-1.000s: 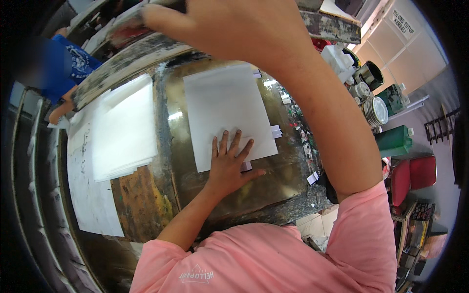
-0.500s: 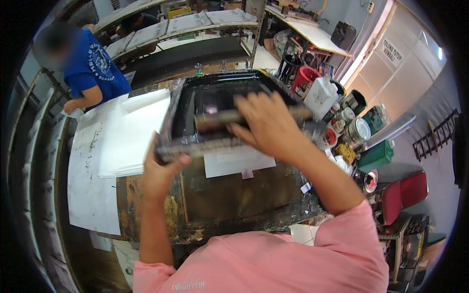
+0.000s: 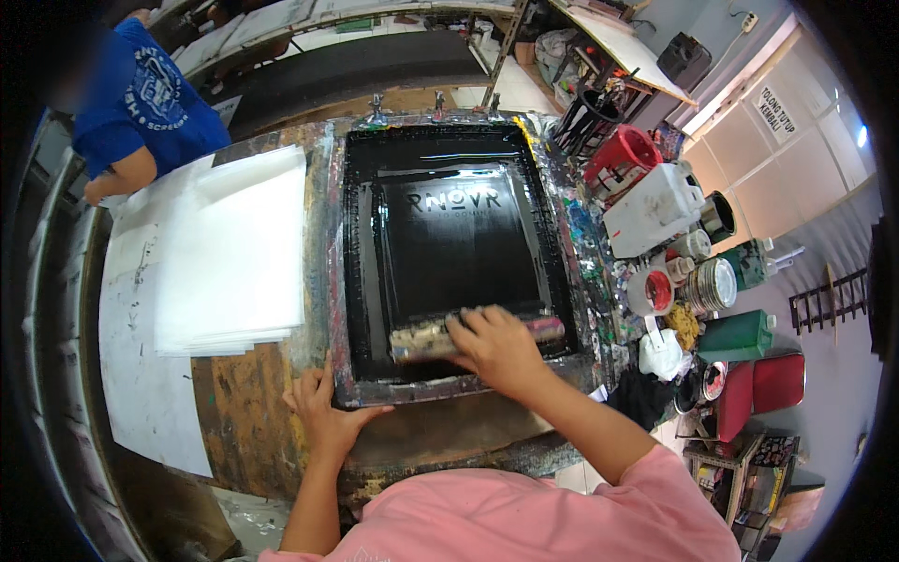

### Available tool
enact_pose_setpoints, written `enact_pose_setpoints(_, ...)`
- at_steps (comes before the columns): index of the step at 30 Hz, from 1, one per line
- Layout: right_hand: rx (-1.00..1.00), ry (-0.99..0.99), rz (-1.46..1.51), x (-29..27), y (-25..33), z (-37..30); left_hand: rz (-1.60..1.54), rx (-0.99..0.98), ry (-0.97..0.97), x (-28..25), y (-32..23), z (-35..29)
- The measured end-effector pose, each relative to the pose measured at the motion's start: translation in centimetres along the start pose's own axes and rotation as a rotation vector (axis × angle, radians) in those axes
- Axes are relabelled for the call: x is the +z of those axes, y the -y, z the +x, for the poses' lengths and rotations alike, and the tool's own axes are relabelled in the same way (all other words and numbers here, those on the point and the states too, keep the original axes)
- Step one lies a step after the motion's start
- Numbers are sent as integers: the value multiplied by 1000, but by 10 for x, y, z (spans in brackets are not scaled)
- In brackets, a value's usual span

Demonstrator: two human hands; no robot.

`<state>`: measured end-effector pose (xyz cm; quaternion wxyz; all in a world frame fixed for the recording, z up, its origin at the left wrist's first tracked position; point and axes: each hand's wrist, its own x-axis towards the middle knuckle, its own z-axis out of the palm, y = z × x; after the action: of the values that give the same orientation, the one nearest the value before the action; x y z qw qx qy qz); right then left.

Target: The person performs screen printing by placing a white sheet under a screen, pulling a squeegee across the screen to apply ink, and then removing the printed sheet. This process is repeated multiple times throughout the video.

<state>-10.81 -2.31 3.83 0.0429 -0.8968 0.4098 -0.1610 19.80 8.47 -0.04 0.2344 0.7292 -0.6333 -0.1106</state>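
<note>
A black screen-printing frame [image 3: 351, 272] lies flat on the worn work table [image 3: 234, 421], its mesh coated in black ink with a pale stencil pattern near the top. My right hand [image 3: 496, 345] grips a wooden squeegee [image 3: 421, 339] lying across the near end of the mesh. My left hand [image 3: 323, 412] presses flat on the frame's near left corner.
A stack of white sheets [image 3: 234, 253] lies left of the frame. A person in a blue shirt [image 3: 140, 103] stands at the far left. Ink cans [image 3: 712, 286], a white jug [image 3: 655, 206], a red basket [image 3: 623, 155] and a green canister [image 3: 735, 334] crowd the right side.
The frame, lifted earlier over a white sheet, has come down flat on the table. My right hand moved onto the squeegee and my left hand onto the frame's corner.
</note>
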Motion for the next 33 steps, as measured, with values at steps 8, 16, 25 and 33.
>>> enact_pose_setpoints(8,2,-57,-118,22,-117,174,-20,76,-45,-3,6,-2)
enact_pose_setpoints(16,-79,-10,-105,5,-175,245,-225,35,-44,3,10,-6)
enact_pose_setpoints(25,53,-29,-166,-3,-49,77,-265,113,-127,10,16,-4)
enact_pose_setpoints(33,-17,-42,-75,-136,50,12,-939,37,-308,-34,-60,19)
